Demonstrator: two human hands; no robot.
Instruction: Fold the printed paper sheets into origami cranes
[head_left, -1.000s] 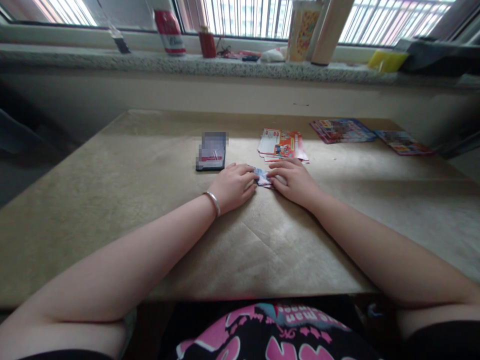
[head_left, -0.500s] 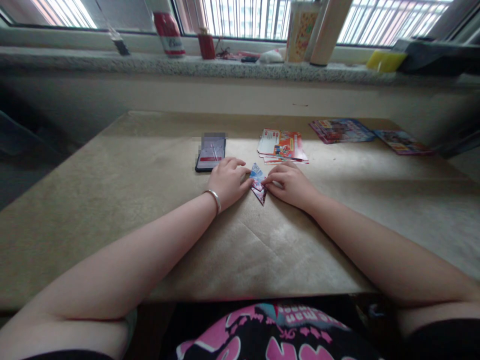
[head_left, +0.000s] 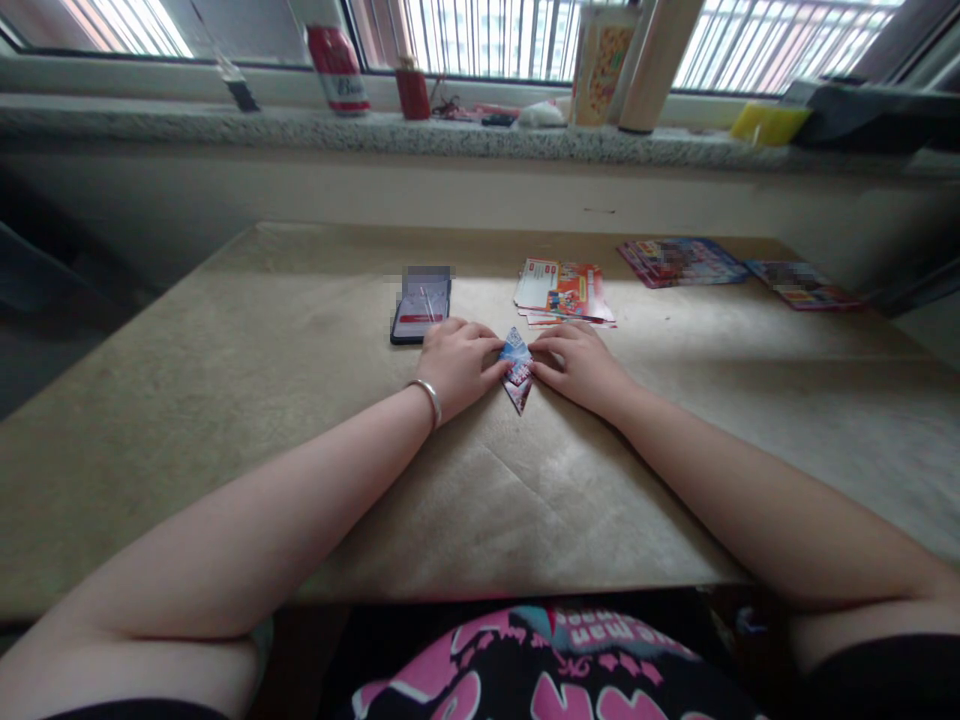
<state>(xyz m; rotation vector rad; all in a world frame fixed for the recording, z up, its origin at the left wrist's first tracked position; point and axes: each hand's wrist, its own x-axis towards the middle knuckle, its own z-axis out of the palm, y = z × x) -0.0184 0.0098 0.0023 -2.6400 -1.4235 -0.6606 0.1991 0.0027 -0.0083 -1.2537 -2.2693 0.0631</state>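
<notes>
We see the folded paper point(head_left: 517, 372) lying flat on the bench point(head_left: 225, 430), right between the two hands. The left hand point(head_left: 463, 358) holds its left side and the right hand point(head_left: 574, 364) holds its right side, both with their fingertips. We think they hold it from both sides so it can't slip, and so its two points are free. The phone point(head_left: 420, 312) lies just past the left hand, maybe so it is easy to look at. The red and white pile point(head_left: 568, 288) is just past the right hand, perhaps so it is out of the way. Now we count: two hands, one folded paper, one phone, one bracelet point(head_left: 430, 402) on the left wrist, and three piles, with the middle pile point(head_left: 681, 262) and the last pile point(head_left: 806, 287) farther off past the right hand. We can't count the sheets.
</notes>
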